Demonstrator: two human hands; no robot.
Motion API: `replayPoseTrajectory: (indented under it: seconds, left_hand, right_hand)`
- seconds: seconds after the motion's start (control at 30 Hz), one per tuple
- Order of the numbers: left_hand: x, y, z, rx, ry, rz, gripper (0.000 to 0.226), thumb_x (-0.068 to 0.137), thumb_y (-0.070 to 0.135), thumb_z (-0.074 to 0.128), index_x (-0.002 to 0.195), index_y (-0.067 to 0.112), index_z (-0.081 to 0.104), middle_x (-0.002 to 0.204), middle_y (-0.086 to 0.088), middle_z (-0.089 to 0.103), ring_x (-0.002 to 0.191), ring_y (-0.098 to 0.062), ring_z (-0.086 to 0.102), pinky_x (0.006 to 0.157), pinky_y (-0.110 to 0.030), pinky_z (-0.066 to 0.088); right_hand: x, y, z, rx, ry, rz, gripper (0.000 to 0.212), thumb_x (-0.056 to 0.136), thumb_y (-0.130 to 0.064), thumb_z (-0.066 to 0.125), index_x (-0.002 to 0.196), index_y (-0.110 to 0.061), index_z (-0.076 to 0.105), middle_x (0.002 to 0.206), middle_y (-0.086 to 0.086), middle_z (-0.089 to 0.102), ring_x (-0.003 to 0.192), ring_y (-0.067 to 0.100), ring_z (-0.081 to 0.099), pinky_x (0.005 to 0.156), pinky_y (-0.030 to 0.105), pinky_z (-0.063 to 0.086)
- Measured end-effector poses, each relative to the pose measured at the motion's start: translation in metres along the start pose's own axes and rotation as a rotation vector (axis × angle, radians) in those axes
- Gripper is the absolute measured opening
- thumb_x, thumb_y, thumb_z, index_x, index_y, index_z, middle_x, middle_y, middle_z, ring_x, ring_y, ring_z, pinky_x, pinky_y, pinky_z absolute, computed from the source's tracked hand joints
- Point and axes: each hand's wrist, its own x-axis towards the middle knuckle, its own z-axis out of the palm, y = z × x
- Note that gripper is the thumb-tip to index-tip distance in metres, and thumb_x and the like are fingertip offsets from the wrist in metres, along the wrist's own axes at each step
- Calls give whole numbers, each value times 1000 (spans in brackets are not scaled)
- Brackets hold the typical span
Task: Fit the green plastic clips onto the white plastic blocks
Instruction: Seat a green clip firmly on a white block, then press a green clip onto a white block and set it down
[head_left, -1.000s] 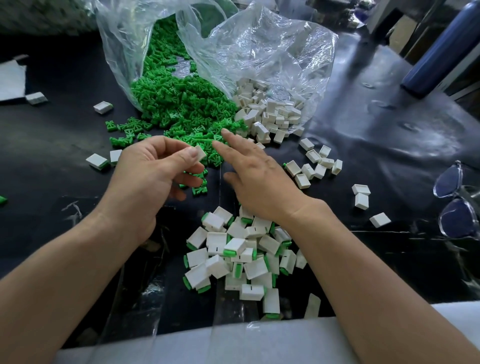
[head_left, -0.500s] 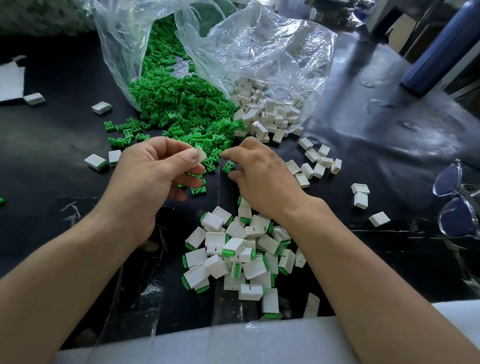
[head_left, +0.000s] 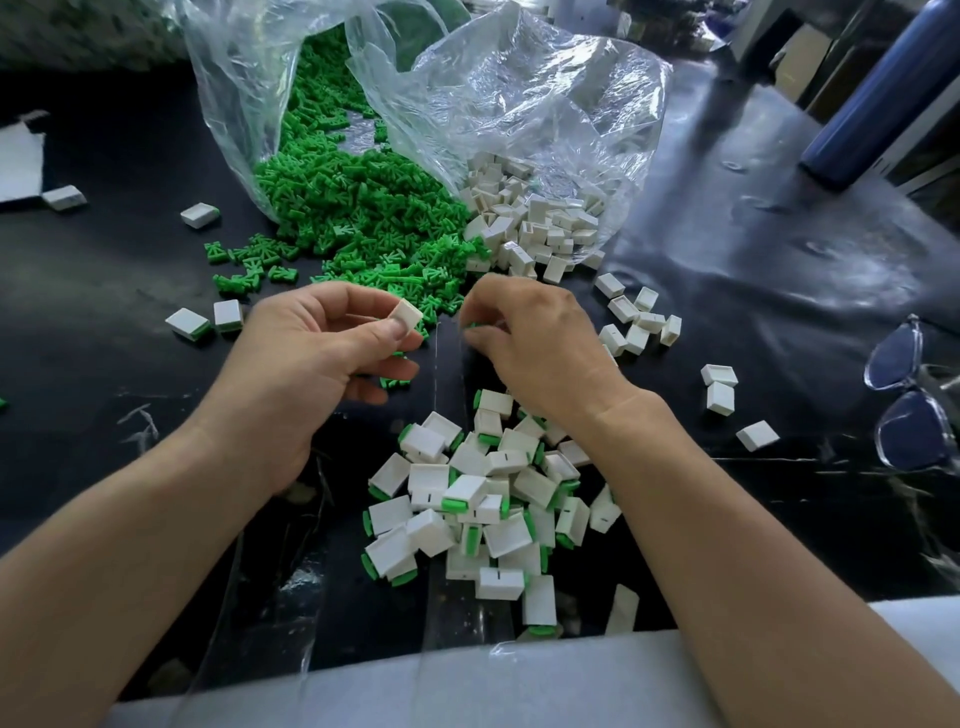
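My left hand pinches a white block between thumb and fingers, held above the black table. My right hand is just to its right, fingers curled over a green clip of which only a sliver shows. Behind both hands a heap of green clips spills from a clear plastic bag. Loose white blocks spill from the bag beside it. A pile of white blocks with green clips fitted lies between my forearms.
Scattered white blocks lie right of my hands and several more to the left. Clear-framed glasses rest at the right edge. A dark blue bottle stands at back right. A pale foam strip runs along the near edge.
My right hand went from flat, outstretched fingers over the green heap to curled fingers around a clip, and drew back a little toward me. The left hand kept its block almost still.
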Motion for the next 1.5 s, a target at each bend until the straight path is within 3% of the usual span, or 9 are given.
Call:
replayPoseTrajectory:
  seconds: [0.1, 0.3, 0.5, 0.67, 0.8, 1.03, 1.13, 1.3, 1.5]
  left_hand:
    - [0, 0, -1, -3, -5, -1, 8, 82, 7, 62, 79, 14, 63, 67, 4, 72, 55, -6, 66, 46, -14, 48]
    - [-1, 0, -1, -4, -19, 13, 15, 61, 22, 68, 75, 16, 65, 67, 2, 71, 56, -6, 65, 48, -14, 48]
    - [-2, -1, 0, 8, -47, 4, 17, 60, 23, 68, 75, 15, 67, 67, 1, 71, 56, -6, 65, 48, -15, 48]
    - [-3, -1, 0, 16, -56, 13, 20, 57, 25, 69, 74, 15, 67, 64, 1, 71, 54, -6, 64, 48, -14, 48]
    - [-4, 0, 1, 25, -51, 24, 19, 57, 25, 69, 74, 15, 68, 63, 2, 70, 54, -6, 64, 49, -15, 48]
    - [-4, 1, 0, 23, -39, 31, 17, 60, 23, 68, 75, 15, 67, 64, 2, 70, 54, -6, 64, 48, -15, 49]
    - [-5, 1, 1, 31, -61, 46, 16, 61, 24, 66, 73, 14, 68, 67, -1, 72, 56, -8, 65, 50, -17, 51]
    - [-8, 1, 2, 120, -108, 99, 16, 63, 23, 67, 74, 11, 68, 66, -4, 71, 53, -8, 64, 48, -16, 51]
    - [-10, 0, 1, 195, -162, 143, 21, 61, 24, 66, 74, 7, 68, 65, -10, 70, 50, -9, 62, 47, -17, 50]
  right_hand:
    - [-2, -2, -6, 267, 79, 32, 8, 89, -16, 58, 92, -20, 65, 71, -12, 54, 72, 8, 52, 71, 21, 43]
    - [-6, -11, -7, 579, 52, -10, 14, 87, -4, 59, 92, -17, 63, 72, -12, 57, 71, 5, 56, 76, 25, 50]
    - [-8, -14, -8, 545, 11, -47, 21, 87, -7, 59, 76, -26, 61, 66, -4, 56, 65, 15, 51, 64, 35, 47]
    - [-9, -15, -5, 512, -14, -69, 11, 85, -7, 62, 85, -16, 67, 63, -15, 52, 60, -2, 48, 63, 17, 40]
    - [-8, -14, -4, 563, -33, -11, 14, 84, -6, 64, 97, -12, 62, 75, -3, 57, 79, 19, 59, 82, 38, 51]
    - [-10, -17, -8, 476, -122, 13, 21, 92, -15, 55, 72, -21, 56, 66, -2, 61, 62, 9, 59, 63, 22, 48]
    - [-12, -18, -9, 402, -128, -11, 18, 93, -17, 52, 76, -13, 59, 69, 4, 63, 68, 20, 59, 69, 32, 50]
    - [-13, -18, -16, 222, -176, -98, 16, 91, -15, 52, 75, -16, 54, 65, -5, 54, 70, 16, 53, 72, 34, 46]
    - [-16, -21, -20, 3, -199, -232, 15, 92, -16, 51, 80, -10, 57, 74, 5, 57, 75, 22, 50, 70, 35, 37]
